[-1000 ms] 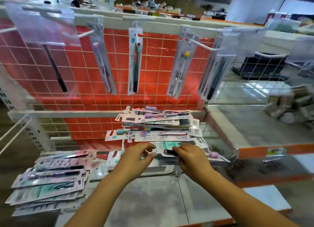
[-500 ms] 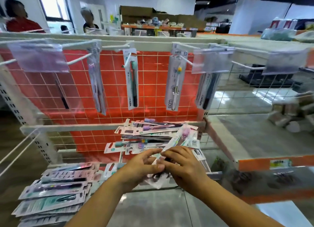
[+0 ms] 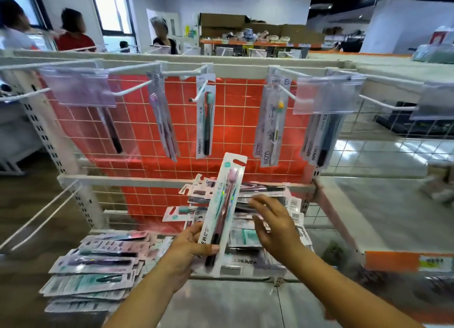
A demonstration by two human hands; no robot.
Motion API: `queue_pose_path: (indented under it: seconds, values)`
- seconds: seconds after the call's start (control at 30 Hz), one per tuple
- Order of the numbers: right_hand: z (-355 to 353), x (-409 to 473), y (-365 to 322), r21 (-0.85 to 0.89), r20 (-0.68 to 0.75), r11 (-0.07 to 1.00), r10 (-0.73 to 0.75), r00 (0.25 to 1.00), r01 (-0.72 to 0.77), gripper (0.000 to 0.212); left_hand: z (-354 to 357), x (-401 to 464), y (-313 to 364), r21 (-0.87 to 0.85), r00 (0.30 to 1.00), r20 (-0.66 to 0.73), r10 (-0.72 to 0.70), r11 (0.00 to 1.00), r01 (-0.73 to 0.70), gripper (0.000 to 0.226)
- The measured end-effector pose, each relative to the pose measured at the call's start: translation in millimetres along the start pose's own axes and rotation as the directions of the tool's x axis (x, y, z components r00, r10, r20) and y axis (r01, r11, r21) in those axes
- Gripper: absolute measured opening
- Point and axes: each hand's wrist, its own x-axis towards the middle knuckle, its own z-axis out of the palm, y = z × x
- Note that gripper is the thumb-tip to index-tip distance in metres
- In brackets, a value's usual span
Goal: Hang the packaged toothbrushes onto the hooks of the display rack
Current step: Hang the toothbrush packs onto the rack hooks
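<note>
My left hand (image 3: 189, 248) grips the lower end of a packaged toothbrush (image 3: 224, 200) with a pink head, held upright and tilted to the right. Beside it my right hand (image 3: 272, 220) is spread with straight fingers and holds nothing. Behind both hands lies a pile of packaged toothbrushes (image 3: 267, 204) on the wire shelf. White hooks (image 3: 196, 98) jut from the rack's top bar in front of a red grid panel (image 3: 233, 121). Packs hang on them: a pink one (image 3: 163, 123), a teal one (image 3: 206, 121), a yellow one (image 3: 270, 126) and dark ones (image 3: 321, 136).
A second stack of packs (image 3: 95, 266) lies at lower left. Clear price-tag sleeves (image 3: 78, 87) hang from hook ends. Long bare hooks (image 3: 39, 219) stick out at left. A grey shelf with an orange edge (image 3: 393, 261) is at right. People stand behind the rack.
My left hand has lifted one pack out of the pile and stood it upright. My right hand has let go and opened. The camera view tilted upward.
</note>
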Motion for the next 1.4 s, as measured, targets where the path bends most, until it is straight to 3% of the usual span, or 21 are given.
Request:
queue_pose_path:
  seconds: [0.1,0.2,0.3,0.47,0.6,0.7,0.77,0.93,1.07,1.27,1.4]
  values:
    - [14.1,19.8,26.7,0.009,0.089,0.978,0.206,0.974,-0.208,0.030,-11.4,2.7,-1.1,-0.050,0.991,-0.123,0.054,0.997,-0.060,0.077]
    - [24.3,46.8,45.1,-0.086,0.263,0.945,0.326,0.908,-0.315,0.015,-19.6,1.9,-2.0,-0.106,0.974,-0.215,0.075,0.989,-0.100,0.069]
    - [33.5,68.6,55.2,-0.171,0.387,0.945,0.324,0.863,-0.278,0.013,-26.8,1.9,-2.9,-0.116,0.954,-0.275,0.116,0.981,-0.153,0.079]
    - [53.0,82.2,73.3,-0.326,0.642,0.925,0.367,0.673,-0.194,0.025,-35.2,2.1,-2.6,-0.145,0.923,-0.356,0.144,0.968,-0.206,0.070]
    - [57.3,87.1,74.8,-0.326,0.724,0.940,0.316,0.613,-0.099,0.043,-39.5,0.4,-3.3,-0.113,0.907,-0.398,0.136,0.974,-0.195,0.058]
    - [58.0,85.9,76.4,-0.356,0.766,0.931,0.338,0.547,-0.078,0.048,-41.9,0.9,-4.5,-0.110,0.901,-0.416,0.124,0.976,-0.186,0.066]
    - [59.5,84.3,78.6,-0.344,0.771,0.933,0.343,0.536,-0.103,0.045,-43.0,1.5,-4.9,-0.109,0.900,-0.419,0.122,0.977,-0.183,0.067]
    - [58.1,82.3,75.7,-0.277,0.747,0.951,0.304,0.591,-0.139,0.049,-44.4,4.1,-6.8,-0.096,0.897,-0.426,0.120,0.979,-0.177,0.057]
    - [57.6,79.5,76.0,-0.262,0.756,0.960,0.269,0.597,-0.102,0.034,-41.3,4.4,-6.5,-0.101,0.900,-0.420,0.114,0.980,-0.172,0.053]
    - [53.7,78.7,74.3,-0.262,0.773,0.965,0.229,0.592,-0.032,0.023,-35.5,2.5,-3.9,-0.100,0.911,-0.394,0.123,0.979,-0.175,0.073]
    - [52.4,76.0,74.4,-0.245,0.779,0.969,0.185,0.598,0.019,0.019,-34.5,0.2,-4.2,-0.096,0.919,-0.373,0.128,0.980,-0.175,0.064]
